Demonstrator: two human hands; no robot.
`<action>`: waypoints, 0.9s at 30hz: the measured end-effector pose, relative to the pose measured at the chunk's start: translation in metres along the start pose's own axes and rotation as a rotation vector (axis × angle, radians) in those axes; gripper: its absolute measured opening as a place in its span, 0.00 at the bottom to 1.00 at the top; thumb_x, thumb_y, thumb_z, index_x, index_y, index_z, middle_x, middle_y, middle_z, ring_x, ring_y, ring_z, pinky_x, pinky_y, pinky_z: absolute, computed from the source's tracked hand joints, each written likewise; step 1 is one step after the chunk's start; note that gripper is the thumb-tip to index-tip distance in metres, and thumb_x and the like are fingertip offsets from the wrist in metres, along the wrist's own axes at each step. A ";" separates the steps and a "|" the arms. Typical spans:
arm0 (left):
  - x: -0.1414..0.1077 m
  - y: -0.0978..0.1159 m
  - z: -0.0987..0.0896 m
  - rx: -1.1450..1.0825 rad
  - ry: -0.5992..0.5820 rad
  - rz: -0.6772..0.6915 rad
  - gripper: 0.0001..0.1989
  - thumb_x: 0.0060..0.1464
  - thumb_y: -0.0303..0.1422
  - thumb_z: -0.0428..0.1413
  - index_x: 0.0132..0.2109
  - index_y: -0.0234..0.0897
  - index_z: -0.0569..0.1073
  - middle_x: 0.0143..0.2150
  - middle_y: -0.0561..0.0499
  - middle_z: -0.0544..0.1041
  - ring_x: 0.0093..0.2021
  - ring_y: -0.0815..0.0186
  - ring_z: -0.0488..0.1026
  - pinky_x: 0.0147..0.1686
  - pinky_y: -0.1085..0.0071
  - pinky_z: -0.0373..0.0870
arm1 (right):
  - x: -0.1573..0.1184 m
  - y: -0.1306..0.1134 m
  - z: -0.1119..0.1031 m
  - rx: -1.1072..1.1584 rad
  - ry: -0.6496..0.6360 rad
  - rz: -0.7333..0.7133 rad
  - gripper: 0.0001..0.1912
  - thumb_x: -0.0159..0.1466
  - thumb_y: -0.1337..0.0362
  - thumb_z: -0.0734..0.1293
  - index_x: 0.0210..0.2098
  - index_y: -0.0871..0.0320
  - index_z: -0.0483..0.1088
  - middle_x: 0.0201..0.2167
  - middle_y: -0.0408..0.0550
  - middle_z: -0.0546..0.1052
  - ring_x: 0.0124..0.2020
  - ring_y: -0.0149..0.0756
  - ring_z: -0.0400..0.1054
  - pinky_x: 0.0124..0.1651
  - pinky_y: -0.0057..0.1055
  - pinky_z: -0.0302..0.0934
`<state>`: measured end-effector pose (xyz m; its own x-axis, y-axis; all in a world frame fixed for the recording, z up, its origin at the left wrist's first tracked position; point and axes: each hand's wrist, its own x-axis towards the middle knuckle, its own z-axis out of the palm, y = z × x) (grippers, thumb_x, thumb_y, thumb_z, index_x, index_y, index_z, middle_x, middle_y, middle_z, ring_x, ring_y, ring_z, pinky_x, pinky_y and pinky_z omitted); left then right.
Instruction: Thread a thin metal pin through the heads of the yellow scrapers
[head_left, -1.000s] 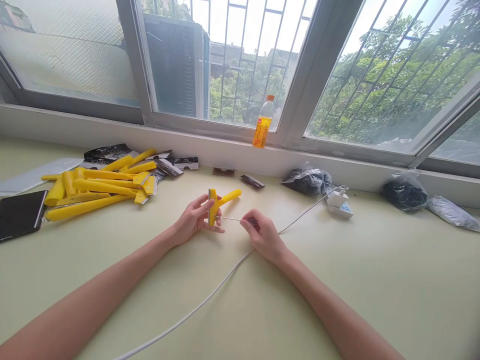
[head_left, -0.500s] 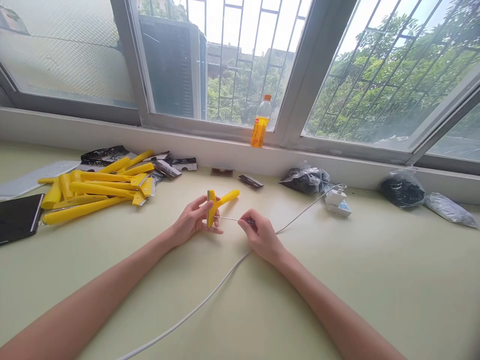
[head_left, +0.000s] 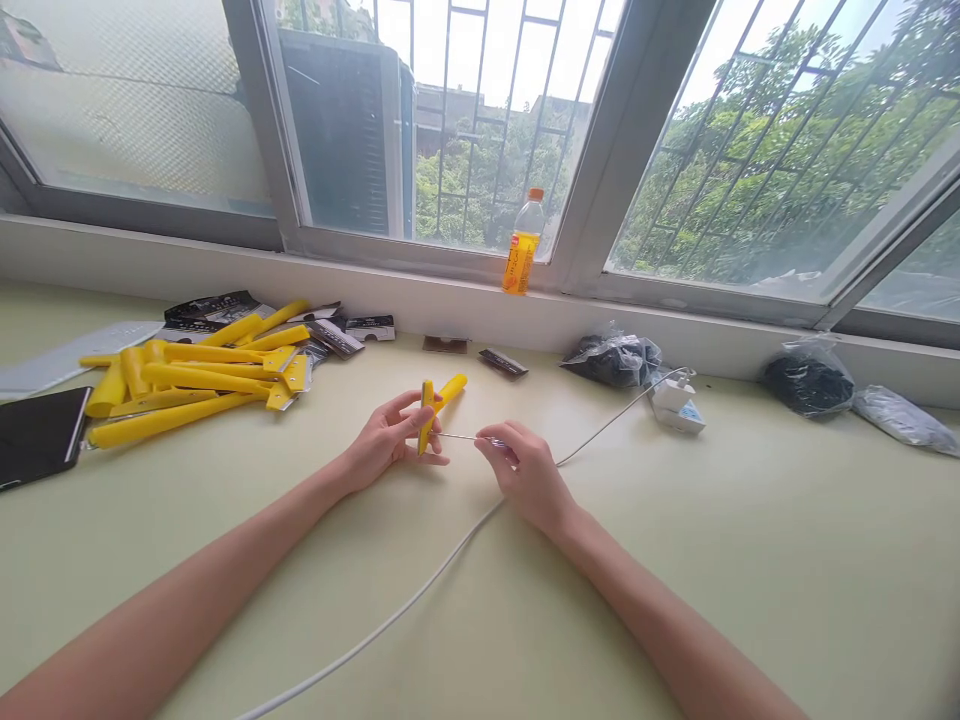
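Note:
Near the middle of the table, my left hand (head_left: 388,436) is closed on the head of a yellow scraper (head_left: 427,418), thumb on the near side. The scraper's handle points away to the upper right. My right hand (head_left: 529,470) grips a screwdriver (head_left: 457,436) by its handle, mostly hidden in the fingers. Its thin metal shaft points left, and the tip meets the scraper head; whether it sits in a screw is too small to tell. To the left lies a pile of similar yellow scrapers (head_left: 202,382).
A white cable (head_left: 420,592) runs under my right hand to a white charger (head_left: 673,400). Bags of black material (head_left: 613,360) lie along the wall. A black tablet-like object (head_left: 41,438) is at far left. An orange drink bottle (head_left: 521,250) stands on the sill.
The scraper has turned in my left hand, so its head now shows more edge-on and its handle has swung slightly left. The screwdriver stays at the head.

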<state>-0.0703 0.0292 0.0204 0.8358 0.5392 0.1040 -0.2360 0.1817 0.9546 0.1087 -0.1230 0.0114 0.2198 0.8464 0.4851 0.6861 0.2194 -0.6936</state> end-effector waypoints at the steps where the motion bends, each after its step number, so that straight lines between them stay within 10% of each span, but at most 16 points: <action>1: 0.000 0.000 0.000 0.002 0.001 0.002 0.23 0.56 0.42 0.64 0.55 0.38 0.72 0.38 0.48 0.75 0.34 0.65 0.75 0.45 0.45 0.79 | -0.001 -0.002 0.000 0.020 -0.003 0.010 0.09 0.71 0.58 0.61 0.43 0.54 0.70 0.40 0.49 0.75 0.37 0.36 0.69 0.38 0.32 0.63; 13: -0.001 0.001 0.001 -0.007 0.024 0.001 0.23 0.55 0.42 0.64 0.54 0.37 0.73 0.38 0.49 0.75 0.33 0.65 0.75 0.45 0.44 0.79 | -0.002 0.002 0.007 -0.087 0.002 0.119 0.21 0.74 0.50 0.55 0.30 0.55 0.66 0.25 0.42 0.68 0.26 0.33 0.58 0.32 0.31 0.53; 18: 0.000 0.001 -0.001 -0.025 0.038 0.004 0.22 0.57 0.42 0.63 0.55 0.38 0.72 0.38 0.49 0.75 0.33 0.65 0.76 0.47 0.43 0.78 | -0.002 -0.002 0.008 0.090 -0.020 0.199 0.13 0.72 0.50 0.59 0.41 0.53 0.65 0.22 0.36 0.61 0.22 0.31 0.53 0.27 0.29 0.49; 27: 0.000 0.002 -0.001 0.000 0.034 0.000 0.21 0.57 0.41 0.63 0.54 0.37 0.72 0.38 0.49 0.75 0.33 0.66 0.76 0.46 0.42 0.78 | -0.001 0.002 0.010 0.068 0.039 0.259 0.24 0.72 0.45 0.57 0.29 0.55 0.68 0.26 0.43 0.72 0.25 0.33 0.59 0.32 0.31 0.52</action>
<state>-0.0708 0.0303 0.0218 0.8186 0.5667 0.0940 -0.2358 0.1823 0.9546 0.1028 -0.1184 0.0040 0.4096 0.8593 0.3062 0.5557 0.0311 -0.8308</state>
